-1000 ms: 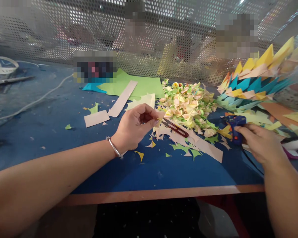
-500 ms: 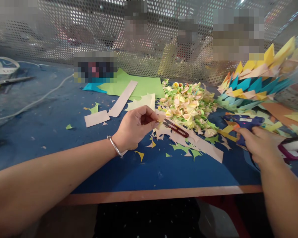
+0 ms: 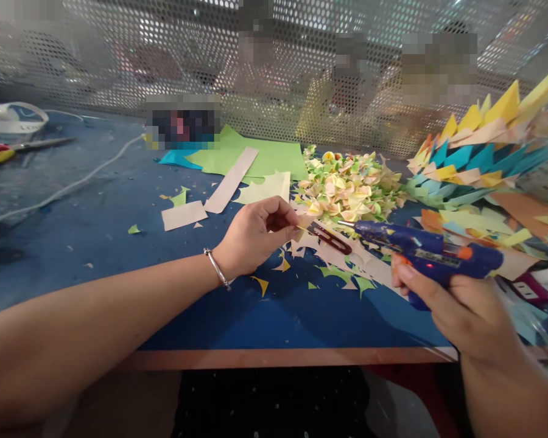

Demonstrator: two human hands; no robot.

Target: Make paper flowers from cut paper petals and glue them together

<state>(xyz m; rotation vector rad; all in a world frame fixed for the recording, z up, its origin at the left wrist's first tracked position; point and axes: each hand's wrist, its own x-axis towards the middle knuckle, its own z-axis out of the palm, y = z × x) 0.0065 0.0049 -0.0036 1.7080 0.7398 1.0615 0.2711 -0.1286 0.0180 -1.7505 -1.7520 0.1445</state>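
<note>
My left hand [image 3: 267,234] pinches a small pale paper piece [image 3: 304,225] between thumb and fingers, above the middle of the blue table. In my right hand [image 3: 456,301] is a blue glue gun [image 3: 420,246], its metal nozzle aimed left, a little to the right of the paper piece. Small dark red snips [image 3: 333,238] lie just right of my left fingertips. Behind them is a heap of small folded paper pieces [image 3: 351,185] in cream, green and pink.
Pale strips [image 3: 232,180] and green sheets [image 3: 267,155] lie behind my left hand. Scissors [image 3: 18,149], a white tape roll [image 3: 21,115] and a cable [image 3: 73,182] are at the left. A spiky colored paper construction [image 3: 479,155] stands at the right, below a perforated metal screen [image 3: 283,79].
My right hand has lifted the glue gun and brought it leftward, close to my left hand. My left hand still pinches the paper; the view has shifted slightly.
</note>
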